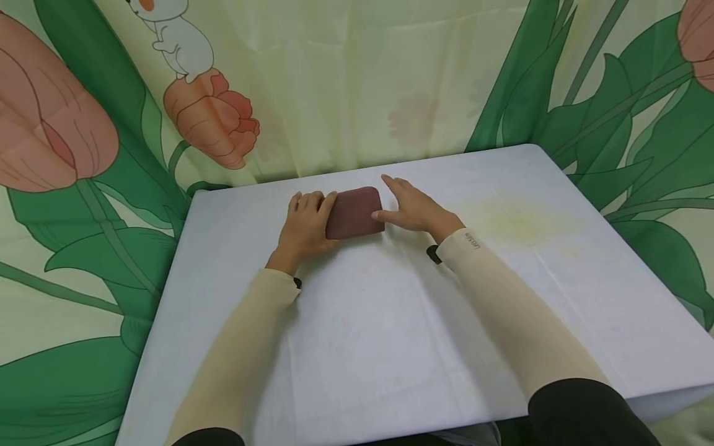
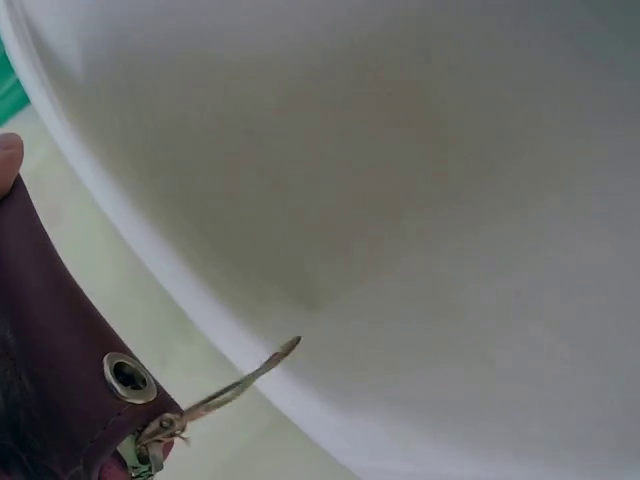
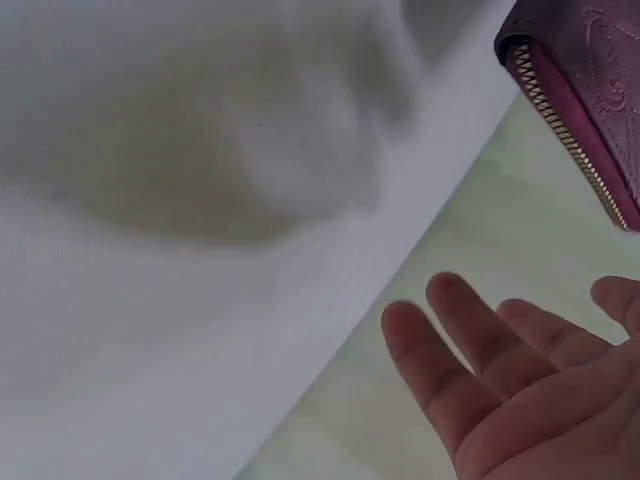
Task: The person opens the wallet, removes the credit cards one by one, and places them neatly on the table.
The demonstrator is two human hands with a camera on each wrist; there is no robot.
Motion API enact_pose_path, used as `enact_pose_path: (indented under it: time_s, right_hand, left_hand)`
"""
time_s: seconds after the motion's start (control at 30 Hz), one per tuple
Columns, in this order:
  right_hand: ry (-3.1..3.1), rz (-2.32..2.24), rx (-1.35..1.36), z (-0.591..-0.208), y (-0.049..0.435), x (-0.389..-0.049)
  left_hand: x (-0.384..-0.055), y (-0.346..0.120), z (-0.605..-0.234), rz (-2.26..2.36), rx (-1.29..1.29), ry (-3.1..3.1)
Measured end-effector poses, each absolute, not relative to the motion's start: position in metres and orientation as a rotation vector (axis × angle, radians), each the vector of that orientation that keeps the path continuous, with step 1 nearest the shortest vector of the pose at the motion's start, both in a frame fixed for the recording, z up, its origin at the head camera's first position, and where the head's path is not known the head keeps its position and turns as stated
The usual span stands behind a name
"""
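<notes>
A maroon zip wallet [image 1: 354,214] is held over the far part of the white table, its broad face toward the head camera. My left hand [image 1: 305,226] grips its left end, thumb along the lower edge and fingers behind. In the left wrist view, the wallet [image 2: 60,340] shows a metal eyelet and a zipper pull with a thin strap. At the wallet's right end, my right hand [image 1: 415,209] has its fingers spread and straight, the thumb overlapping the edge. From the right wrist, brass zipper teeth and embossed lines show on the wallet [image 3: 590,110], with the fingers [image 3: 480,330] apart from it.
A white cloth covers the table [image 1: 368,334], with a faint yellowish stain [image 1: 515,220] on its right side. Behind hangs a curtain [image 1: 346,80] printed with tulips, leaves and a small white animal. The table's far edge runs just beyond the hands.
</notes>
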State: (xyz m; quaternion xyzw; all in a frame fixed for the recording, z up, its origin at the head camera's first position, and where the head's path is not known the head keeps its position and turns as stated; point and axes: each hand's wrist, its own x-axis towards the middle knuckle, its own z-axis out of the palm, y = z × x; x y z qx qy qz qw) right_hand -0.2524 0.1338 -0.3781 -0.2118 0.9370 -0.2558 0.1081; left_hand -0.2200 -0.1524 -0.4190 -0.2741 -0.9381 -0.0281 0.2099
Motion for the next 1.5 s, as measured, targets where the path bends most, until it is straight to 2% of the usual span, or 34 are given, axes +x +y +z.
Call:
enact_pose_path:
  time_s: [0.3,0.57,0.73,0.83,1.0,1.23,1.5]
  right_hand:
    - [2.710,-0.794,-0.711,-0.376,0.120,-0.251]
    - [2.718,-0.807,-0.789,-0.375,0.123,-0.249]
    - [2.722,-0.784,-0.861,-0.375,0.127,-0.249]
    - [2.712,-0.777,-0.877,-0.374,0.130,-0.249]
    - [2.696,-0.757,-0.870,-0.372,0.136,-0.246]
    - [2.679,-0.762,-0.879,-0.371,0.140,-0.241]
    - [2.678,-0.774,-0.872,-0.369,0.146,-0.242]
  left_hand:
    - [-0.219,-0.129,-0.426,0.064,-0.905,-2.489]
    - [-0.214,-0.120,-0.428,0.124,-0.915,-2.384]
    - [-0.207,-0.120,-0.417,0.095,-0.883,-2.517]
    - [-0.205,-0.126,-0.408,-0.084,-0.822,-2.691]
    - [-0.208,-0.147,-0.397,-0.666,-0.659,-2.940]
    - [-0.210,-0.168,-0.408,-1.380,-0.458,-3.218]
    - [-0.215,-0.169,-0.412,-1.485,-0.631,-3.231]
